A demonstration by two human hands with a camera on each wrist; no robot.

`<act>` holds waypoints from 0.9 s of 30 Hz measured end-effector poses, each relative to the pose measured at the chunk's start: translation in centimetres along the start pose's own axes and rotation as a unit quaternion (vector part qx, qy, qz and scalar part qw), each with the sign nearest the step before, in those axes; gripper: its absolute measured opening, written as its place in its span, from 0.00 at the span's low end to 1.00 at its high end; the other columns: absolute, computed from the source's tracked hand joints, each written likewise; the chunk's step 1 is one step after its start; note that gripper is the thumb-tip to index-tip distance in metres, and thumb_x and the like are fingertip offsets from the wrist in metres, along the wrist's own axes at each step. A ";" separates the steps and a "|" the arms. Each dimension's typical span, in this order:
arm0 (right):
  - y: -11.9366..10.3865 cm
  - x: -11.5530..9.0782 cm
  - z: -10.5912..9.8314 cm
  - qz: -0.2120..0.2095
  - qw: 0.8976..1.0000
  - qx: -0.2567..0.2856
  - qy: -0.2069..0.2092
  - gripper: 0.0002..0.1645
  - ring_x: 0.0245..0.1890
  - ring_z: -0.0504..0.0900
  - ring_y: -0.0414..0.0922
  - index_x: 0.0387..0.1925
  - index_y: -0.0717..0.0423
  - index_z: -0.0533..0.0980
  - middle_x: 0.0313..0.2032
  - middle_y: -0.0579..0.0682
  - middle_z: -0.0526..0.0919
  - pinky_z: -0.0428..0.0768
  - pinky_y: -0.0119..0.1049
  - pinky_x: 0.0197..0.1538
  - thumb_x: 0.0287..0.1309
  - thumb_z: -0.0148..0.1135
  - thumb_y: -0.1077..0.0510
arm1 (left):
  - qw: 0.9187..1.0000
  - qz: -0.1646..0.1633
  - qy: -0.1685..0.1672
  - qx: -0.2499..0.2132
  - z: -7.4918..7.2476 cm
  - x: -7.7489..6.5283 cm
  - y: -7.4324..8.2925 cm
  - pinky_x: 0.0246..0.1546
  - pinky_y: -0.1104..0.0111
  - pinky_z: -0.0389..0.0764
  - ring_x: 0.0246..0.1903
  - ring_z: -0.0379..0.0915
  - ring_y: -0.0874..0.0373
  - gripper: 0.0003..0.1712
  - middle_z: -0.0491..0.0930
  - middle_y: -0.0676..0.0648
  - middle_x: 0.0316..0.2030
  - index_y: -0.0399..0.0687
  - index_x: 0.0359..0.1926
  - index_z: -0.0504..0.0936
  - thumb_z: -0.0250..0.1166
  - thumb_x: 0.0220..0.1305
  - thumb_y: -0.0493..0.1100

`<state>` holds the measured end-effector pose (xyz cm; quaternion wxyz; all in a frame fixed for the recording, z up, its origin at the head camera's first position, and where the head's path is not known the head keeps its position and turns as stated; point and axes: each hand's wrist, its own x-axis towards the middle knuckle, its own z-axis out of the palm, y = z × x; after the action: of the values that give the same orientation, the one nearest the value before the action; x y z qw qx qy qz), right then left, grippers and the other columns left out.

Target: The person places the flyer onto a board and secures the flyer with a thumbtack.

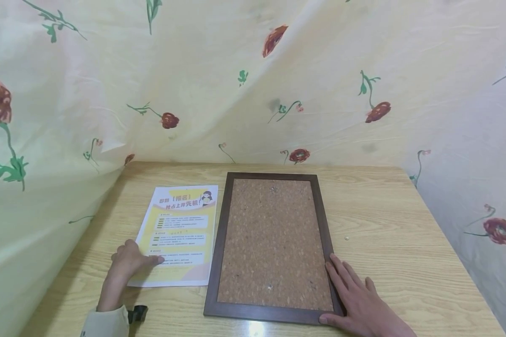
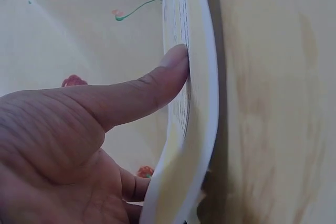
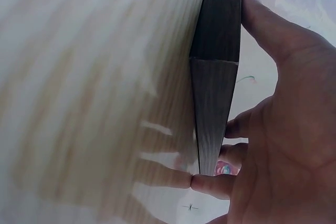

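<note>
printed sheet (image 1: 181, 236): header incl. "报名" & "先机" (body txt too small to read). lies on table (image 1: 388, 220), just l. of cork board (image 1: 274, 238). l. hand (image 1: 130, 263) pinches its lower l. edge, thumb on top, fingers behind. r. hand (image 1: 360, 299), fingers fairly straight, rests at board's near r. corner.

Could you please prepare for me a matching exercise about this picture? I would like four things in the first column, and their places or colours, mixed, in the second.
Things:
1. printed sheet
2. cork panel
3. left hand
4. right hand

Places or colours:
A. at the lower right corner of the dark frame
B. yellow and white
C. at the printed sheet's lower left
D. brown, speckled

Pairs: 1-B, 2-D, 3-C, 4-A
</note>
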<state>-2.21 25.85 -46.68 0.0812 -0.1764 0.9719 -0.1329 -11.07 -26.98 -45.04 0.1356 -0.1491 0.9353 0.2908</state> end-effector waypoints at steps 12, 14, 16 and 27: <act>0.0 0.0 0.1 -0.002 1.000 -0.004 0.004 0.67 0.70 0.56 0.65 0.74 0.62 0.55 0.75 0.57 0.50 0.65 0.79 0.49 0.48 0.56 0.19 | 1.000 0.013 0.021 -0.004 -0.2 -0.3 -0.1 0.23 0.60 0.73 0.27 0.73 0.43 0.39 0.74 0.30 0.31 0.20 0.51 0.60 0.72 0.56 0.45; 0.0 0.0 0.1 -0.003 1.000 -0.004 0.004 0.67 0.70 0.56 0.65 0.74 0.62 0.55 0.75 0.57 0.51 0.65 0.78 0.49 0.48 0.56 0.19 | 1.000 0.012 0.027 -0.001 -0.3 -0.3 -0.2 0.22 0.61 0.72 0.26 0.72 0.44 0.33 0.74 0.30 0.31 0.21 0.51 0.61 0.68 0.61 0.43; 0.0 0.0 0.1 -0.002 1.000 -0.003 0.004 0.67 0.70 0.56 0.65 0.74 0.62 0.55 0.75 0.57 0.51 0.65 0.78 0.49 0.48 0.56 0.19 | 1.000 0.009 0.028 0.002 -0.3 -0.3 -0.3 0.22 0.61 0.71 0.26 0.71 0.44 0.29 0.74 0.29 0.32 0.21 0.52 0.61 0.64 0.64 0.40; 0.0 0.1 0.2 0.001 1.000 -0.006 0.000 0.67 0.70 0.57 0.65 0.74 0.62 0.55 0.75 0.58 0.51 0.65 0.78 0.49 0.48 0.56 0.18 | 0.997 0.015 0.064 -0.031 -0.8 -0.5 -0.6 0.20 0.64 0.70 0.26 0.72 0.47 0.19 0.77 0.24 0.40 0.20 0.53 0.67 0.56 0.66 0.32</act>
<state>-2.30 25.81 -46.86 0.0803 -0.1755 0.9730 -0.1267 -10.52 -27.83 -44.54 0.0660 -0.1576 0.9349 0.3110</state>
